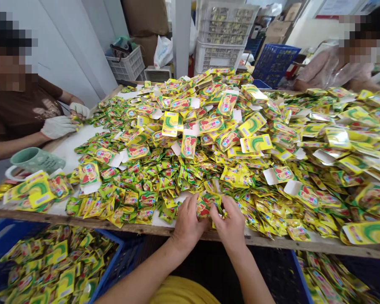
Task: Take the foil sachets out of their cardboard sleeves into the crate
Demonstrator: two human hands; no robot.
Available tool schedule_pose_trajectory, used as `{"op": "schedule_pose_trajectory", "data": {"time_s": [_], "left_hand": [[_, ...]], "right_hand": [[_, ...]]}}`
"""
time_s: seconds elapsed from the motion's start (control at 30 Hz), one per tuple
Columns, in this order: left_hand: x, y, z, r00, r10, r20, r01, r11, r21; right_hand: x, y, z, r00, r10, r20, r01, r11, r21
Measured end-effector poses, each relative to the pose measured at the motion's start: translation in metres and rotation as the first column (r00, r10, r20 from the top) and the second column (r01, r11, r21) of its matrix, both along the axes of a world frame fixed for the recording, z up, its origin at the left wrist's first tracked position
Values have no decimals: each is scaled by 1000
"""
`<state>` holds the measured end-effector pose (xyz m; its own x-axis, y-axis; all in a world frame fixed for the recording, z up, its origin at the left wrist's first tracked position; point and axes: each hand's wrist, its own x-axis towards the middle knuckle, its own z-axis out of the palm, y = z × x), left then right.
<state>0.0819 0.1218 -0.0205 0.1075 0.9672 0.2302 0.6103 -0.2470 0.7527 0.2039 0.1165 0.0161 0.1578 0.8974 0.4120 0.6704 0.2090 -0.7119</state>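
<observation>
At the table's near edge, my left hand (188, 221) and my right hand (230, 221) are closed around a small printed carton (205, 203), yellow-green with a red fruit picture. My fingers cover its ends, so whether it is filled cannot be seen. Small foil sachets (147, 198), green and yellow, lie close to my left hand. More yellow sachets (262, 209) are heaped beside my right hand. Behind them, a pile of flat and partly opened cartons (190, 143) with white flaps spreads over the table (139, 228).
A blue crate (118, 249) full of filled-looking packs stands below left, another blue crate (299, 270) below right. A green mug (34, 158) sits at left. Gloved hands (58, 126) of a co-worker work there; another person (329, 67) sits far right. White crates (221, 57) stand behind.
</observation>
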Motion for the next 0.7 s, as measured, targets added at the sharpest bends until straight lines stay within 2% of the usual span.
{"op": "schedule_pose_trajectory", "data": {"time_s": [0.2, 0.3, 0.37, 0.43, 0.5, 0.57, 0.7], "left_hand": [[2, -3, -11, 1000, 13, 21, -12, 1000, -3], [3, -5, -10, 998, 9, 63, -9, 1000, 11], [2, -4, -6, 988, -22, 150, 26, 999, -22], [-2, -2, 0, 958, -72, 279, 109, 987, -118], [-8, 0, 5, 900, -118, 420, 226, 949, -219], [-13, 4, 7, 837, -145, 528, 328, 905, -271], [-20, 9, 6, 799, -122, 589, 361, 881, -306]], "right_hand": [[9, 6, 13, 990, 141, 9, -137, 977, -163], [13, 8, 21, 956, 286, 68, -257, 926, -276], [16, 9, 26, 924, 371, 92, -326, 890, -319], [20, 10, 27, 921, 383, 67, -346, 885, -310], [23, 11, 27, 941, 335, 37, -316, 915, -251], [23, 12, 29, 944, 318, 85, -297, 934, -197], [21, 11, 35, 867, 441, 231, -387, 890, -241]]}}
